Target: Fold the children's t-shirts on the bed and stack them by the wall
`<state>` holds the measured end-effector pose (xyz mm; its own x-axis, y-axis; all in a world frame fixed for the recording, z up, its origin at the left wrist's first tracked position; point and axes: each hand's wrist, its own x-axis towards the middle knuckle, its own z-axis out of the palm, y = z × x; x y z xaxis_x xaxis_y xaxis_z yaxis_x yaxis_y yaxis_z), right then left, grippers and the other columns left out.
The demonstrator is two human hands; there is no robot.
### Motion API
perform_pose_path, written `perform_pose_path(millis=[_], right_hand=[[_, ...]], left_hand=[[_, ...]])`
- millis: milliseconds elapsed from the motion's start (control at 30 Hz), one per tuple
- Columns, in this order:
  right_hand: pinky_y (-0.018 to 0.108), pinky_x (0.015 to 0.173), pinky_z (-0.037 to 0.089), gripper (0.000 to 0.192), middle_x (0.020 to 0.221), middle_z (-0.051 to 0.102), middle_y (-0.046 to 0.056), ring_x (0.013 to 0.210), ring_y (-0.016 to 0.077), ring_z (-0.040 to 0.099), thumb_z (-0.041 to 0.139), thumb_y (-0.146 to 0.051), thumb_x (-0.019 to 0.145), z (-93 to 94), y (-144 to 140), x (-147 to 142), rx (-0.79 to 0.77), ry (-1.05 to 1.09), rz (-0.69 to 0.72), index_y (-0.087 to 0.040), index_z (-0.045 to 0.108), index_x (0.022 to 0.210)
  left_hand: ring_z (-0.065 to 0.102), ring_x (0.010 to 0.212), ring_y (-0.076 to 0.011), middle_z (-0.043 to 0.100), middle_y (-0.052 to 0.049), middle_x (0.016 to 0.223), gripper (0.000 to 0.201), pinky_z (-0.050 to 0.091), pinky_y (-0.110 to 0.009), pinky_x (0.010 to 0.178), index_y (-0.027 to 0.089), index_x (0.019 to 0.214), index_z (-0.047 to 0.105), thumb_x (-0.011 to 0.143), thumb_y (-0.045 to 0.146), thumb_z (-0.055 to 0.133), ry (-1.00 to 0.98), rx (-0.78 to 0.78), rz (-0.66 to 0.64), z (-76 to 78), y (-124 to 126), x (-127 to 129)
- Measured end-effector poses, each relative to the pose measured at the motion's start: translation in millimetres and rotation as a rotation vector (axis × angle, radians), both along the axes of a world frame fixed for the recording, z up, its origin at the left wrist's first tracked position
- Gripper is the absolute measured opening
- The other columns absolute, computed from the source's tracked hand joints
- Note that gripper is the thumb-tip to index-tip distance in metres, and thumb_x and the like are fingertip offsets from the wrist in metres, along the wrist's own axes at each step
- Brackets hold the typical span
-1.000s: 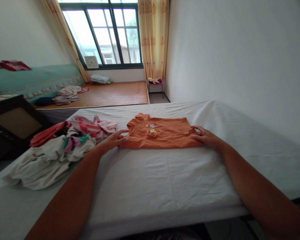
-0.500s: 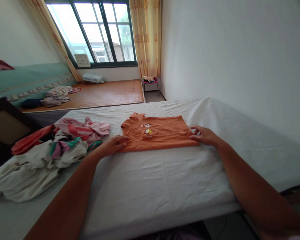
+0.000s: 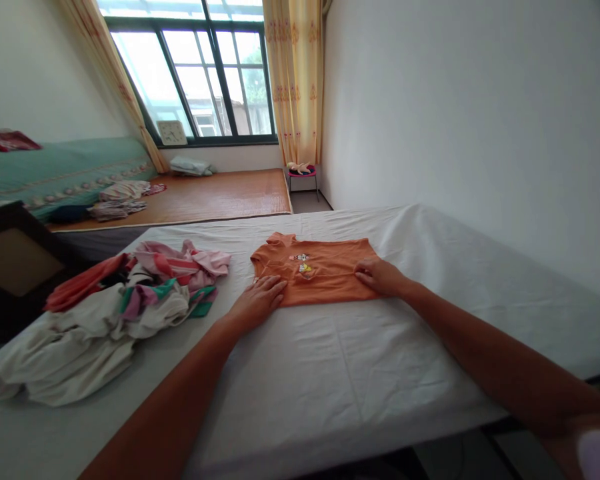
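Observation:
An orange T-shirt (image 3: 320,277) with a small cartoon print lies folded flat on the white sheet of the bed (image 3: 360,360). My left hand (image 3: 259,301) rests palm down on the shirt's near left corner, fingers apart. My right hand (image 3: 380,277) lies flat on the shirt's right edge, fingers spread over the cloth. Neither hand lifts or pinches the fabric.
A heap of mixed clothes (image 3: 110,307), pink, white, green and coral, lies on the bed's left side. Behind it stand a dark cabinet (image 3: 10,260), a wooden platform (image 3: 215,197) with more clothes, a green mattress (image 3: 55,173), a window and a small pink stool (image 3: 303,175).
Both hands slid inward over the orange shirt, the left from its corner onto the cloth and the right from the outer edge leftward. The shirt looks narrower now.

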<state>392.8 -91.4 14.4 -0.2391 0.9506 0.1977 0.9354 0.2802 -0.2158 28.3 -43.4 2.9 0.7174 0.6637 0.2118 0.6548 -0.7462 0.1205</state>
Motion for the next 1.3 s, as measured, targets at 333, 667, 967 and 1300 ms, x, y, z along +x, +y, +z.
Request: perform_pose_path(millis=[333,667,967,1300], right_hand=[[0.029,0.088,0.044,0.033,0.112,0.069,0.008,0.103,0.0207,0.061,0.046,-0.041,0.094,13.4,135,-67,-0.061,0.038,-0.138,-0.022,0.066,0.112],[0.029,0.077,0.049,0.047,0.103,0.071,0.008,0.091,0.0203,0.066,0.065,-0.028,0.078,-7.4,206,-140,-0.109,0.359,-0.247,-0.018,0.055,0.122],[0.027,0.088,0.045,0.027,0.099,0.072,0.0,0.095,0.0158,0.061,0.051,-0.013,0.084,18.1,97,-129,0.239,0.25,0.621,-0.026,0.07,0.1],[0.034,0.096,0.043,0.048,0.122,0.065,0.007,0.108,0.0208,0.058,0.049,-0.004,0.077,19.3,111,-7,0.107,0.029,-0.062,-0.022,0.064,0.119]], left_hand=[[0.038,0.136,-0.028,0.044,-0.008,0.147,0.046,0.031,-0.046,0.109,0.028,0.138,0.048,0.097,0.045,0.036,0.079,-0.011,0.185,-1.9,-7,5],[0.039,0.135,-0.0271,0.046,-0.006,0.146,0.044,0.033,-0.046,0.108,0.031,0.137,0.049,0.096,0.044,0.037,0.016,-0.008,0.189,-9.0,-3,-2],[0.06,0.109,-0.0216,0.064,-0.01,0.118,0.042,0.047,-0.039,0.095,0.02,0.134,0.046,0.093,0.029,0.042,-0.477,-0.124,0.349,-7.7,18,-13],[0.048,0.123,-0.0255,0.051,-0.004,0.135,0.061,0.04,-0.044,0.105,0.028,0.122,0.063,0.07,0.0,0.047,-0.271,0.118,0.182,3.8,22,-17]])
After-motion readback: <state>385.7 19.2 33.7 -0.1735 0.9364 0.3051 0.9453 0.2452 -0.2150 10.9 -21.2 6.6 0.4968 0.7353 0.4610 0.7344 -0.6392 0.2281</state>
